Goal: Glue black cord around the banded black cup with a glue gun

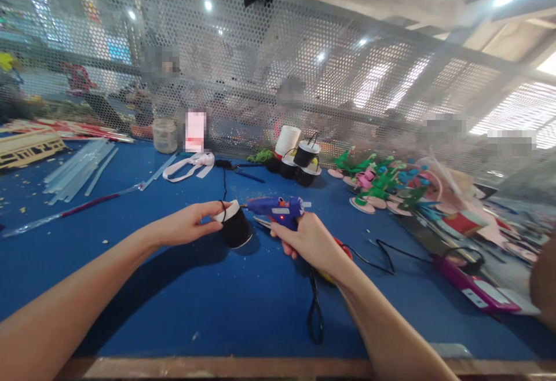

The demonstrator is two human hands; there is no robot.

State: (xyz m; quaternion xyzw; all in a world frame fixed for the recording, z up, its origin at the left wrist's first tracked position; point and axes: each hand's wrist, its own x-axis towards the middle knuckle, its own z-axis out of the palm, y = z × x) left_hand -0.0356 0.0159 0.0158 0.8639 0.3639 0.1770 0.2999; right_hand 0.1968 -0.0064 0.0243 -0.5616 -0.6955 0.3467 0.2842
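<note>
My left hand pinches the white rim of a small paper cup wrapped in black yarn. The cup is tilted, and a strand of black yarn runs from it toward the back of the table. In my right hand is a blue hot glue gun with a small red light on. Its nozzle points left, close to the cup's upper edge; whether it touches I cannot tell. Scissor blades show just under the gun, and the right hand hides the rest of them.
Several cups, some wrapped in black, stand at the back by a perforated metal screen. Clear glue sticks and a glass jar are at left. Green craft pieces and a purple power strip with a black cord lie right.
</note>
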